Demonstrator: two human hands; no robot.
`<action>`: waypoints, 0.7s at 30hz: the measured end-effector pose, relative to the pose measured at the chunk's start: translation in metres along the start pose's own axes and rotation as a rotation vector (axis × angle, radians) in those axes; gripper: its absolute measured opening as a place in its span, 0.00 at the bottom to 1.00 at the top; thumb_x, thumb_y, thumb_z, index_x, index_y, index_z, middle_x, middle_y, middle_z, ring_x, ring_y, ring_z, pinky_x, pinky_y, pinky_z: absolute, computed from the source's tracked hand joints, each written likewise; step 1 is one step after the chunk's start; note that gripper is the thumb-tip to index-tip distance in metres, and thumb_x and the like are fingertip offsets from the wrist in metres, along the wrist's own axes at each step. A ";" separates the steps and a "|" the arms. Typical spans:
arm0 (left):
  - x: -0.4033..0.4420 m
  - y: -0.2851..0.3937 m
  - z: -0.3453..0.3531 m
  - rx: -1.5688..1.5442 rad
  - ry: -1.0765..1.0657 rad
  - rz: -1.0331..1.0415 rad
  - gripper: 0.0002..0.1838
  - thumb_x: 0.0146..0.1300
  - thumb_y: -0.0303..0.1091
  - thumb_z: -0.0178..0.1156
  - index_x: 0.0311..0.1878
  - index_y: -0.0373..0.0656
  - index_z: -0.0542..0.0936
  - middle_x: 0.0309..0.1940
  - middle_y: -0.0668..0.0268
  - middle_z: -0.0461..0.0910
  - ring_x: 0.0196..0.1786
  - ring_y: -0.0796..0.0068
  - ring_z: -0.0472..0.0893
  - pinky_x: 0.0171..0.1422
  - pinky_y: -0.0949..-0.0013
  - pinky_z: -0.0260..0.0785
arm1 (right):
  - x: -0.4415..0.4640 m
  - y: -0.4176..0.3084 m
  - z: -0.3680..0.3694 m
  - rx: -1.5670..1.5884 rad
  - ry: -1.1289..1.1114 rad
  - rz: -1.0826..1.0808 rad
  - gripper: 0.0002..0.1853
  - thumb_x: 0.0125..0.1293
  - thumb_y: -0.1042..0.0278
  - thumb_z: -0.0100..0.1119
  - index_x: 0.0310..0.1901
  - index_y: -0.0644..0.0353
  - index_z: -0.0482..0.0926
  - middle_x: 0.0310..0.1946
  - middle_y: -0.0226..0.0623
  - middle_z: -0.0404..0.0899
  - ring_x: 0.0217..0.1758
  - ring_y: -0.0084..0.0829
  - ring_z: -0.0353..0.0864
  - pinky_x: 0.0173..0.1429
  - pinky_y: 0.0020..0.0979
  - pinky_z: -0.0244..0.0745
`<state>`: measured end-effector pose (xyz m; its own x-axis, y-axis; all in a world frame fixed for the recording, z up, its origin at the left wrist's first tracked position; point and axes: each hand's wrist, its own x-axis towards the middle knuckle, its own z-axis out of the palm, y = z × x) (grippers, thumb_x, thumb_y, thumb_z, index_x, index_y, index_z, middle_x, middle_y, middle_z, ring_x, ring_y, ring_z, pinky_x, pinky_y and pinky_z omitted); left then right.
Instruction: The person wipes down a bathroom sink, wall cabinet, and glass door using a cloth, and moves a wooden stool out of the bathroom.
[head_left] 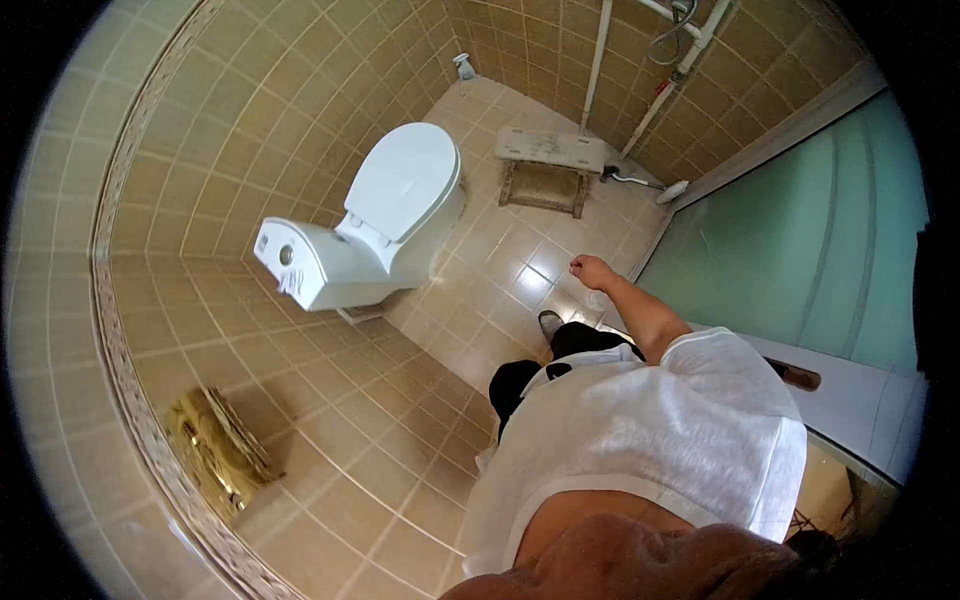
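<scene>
My right hand [592, 272] hangs over the tiled floor, to the right of the white toilet and below the small stool in the view. Its fingers are curled together, with nothing visible in them, and it touches neither object. The toilet [405, 185] has its lid down, and its tank [325, 268] has a round flush button on top. A low worn stool [550, 150] stands on the floor near the far wall. My left hand is out of view. One grey shoe [549, 323] shows below my dark trousers.
A frosted glass door [790, 230] is at the right, with a handle recess [793, 375]. White pipes [660, 110] run down the far wall, near a hose. A gold-coloured holder [215, 450] is on the left wall. A small white object [464, 67] sits in the far corner.
</scene>
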<state>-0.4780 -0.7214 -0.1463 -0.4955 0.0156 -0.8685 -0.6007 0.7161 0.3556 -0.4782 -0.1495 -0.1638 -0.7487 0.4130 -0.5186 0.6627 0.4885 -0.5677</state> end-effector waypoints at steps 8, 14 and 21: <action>0.076 0.109 -0.070 0.153 -0.090 0.088 0.11 0.51 0.33 0.51 0.35 0.38 0.76 0.27 0.63 0.75 0.31 0.68 0.74 0.37 0.65 0.66 | 0.035 0.104 0.063 0.051 0.311 0.203 0.17 0.58 0.58 0.52 0.42 0.63 0.77 0.37 0.46 0.78 0.41 0.39 0.78 0.47 0.34 0.71; 0.091 0.234 -0.107 0.181 -0.080 0.210 0.11 0.51 0.33 0.51 0.35 0.38 0.76 0.28 0.63 0.74 0.30 0.69 0.74 0.36 0.66 0.66 | -0.013 0.038 0.061 0.426 0.205 0.516 0.15 0.57 0.60 0.52 0.37 0.63 0.78 0.28 0.41 0.79 0.29 0.32 0.76 0.36 0.33 0.71; 0.116 0.312 -0.086 0.160 -0.147 0.681 0.12 0.51 0.35 0.50 0.34 0.37 0.76 0.29 0.61 0.75 0.30 0.68 0.74 0.36 0.66 0.66 | 0.026 0.039 0.022 0.163 0.193 0.408 0.17 0.58 0.59 0.53 0.44 0.63 0.76 0.36 0.42 0.79 0.36 0.34 0.78 0.44 0.31 0.72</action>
<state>-0.7769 -0.5567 -0.1062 -0.6312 0.5819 -0.5129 -0.0830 0.6068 0.7905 -0.4715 -0.1365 -0.2139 -0.4064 0.6889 -0.6003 0.8859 0.1361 -0.4435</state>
